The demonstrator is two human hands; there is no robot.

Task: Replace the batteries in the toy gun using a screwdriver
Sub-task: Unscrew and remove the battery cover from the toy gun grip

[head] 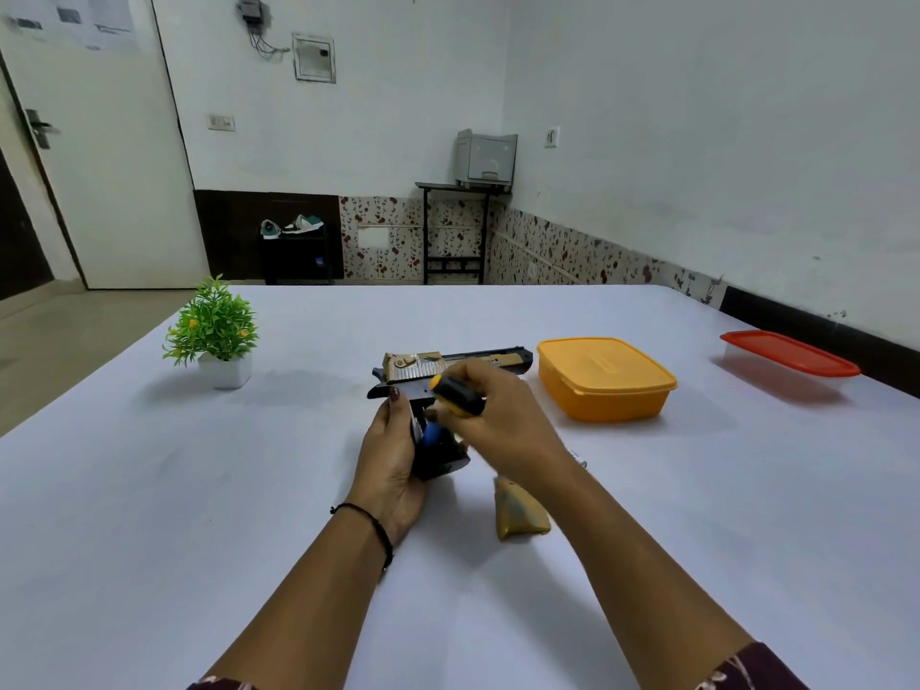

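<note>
A black and gold toy gun (450,367) lies on its side on the white table (199,490), barrel pointing right. My left hand (391,458) grips its black handle from the left. My right hand (493,423) holds a screwdriver (455,394) with a black and yellow handle, tip down at the gun's grip. Something blue (432,434) shows inside the open grip, between my two hands. A tan grip cover (520,510) lies loose on the table under my right forearm. A small metallic piece (577,458) peeks out to the right of my right wrist.
An orange lidded box (605,378) stands just right of the gun's barrel. A clear box with a red lid (789,363) sits at the far right edge. A small potted plant (219,333) stands at the back left.
</note>
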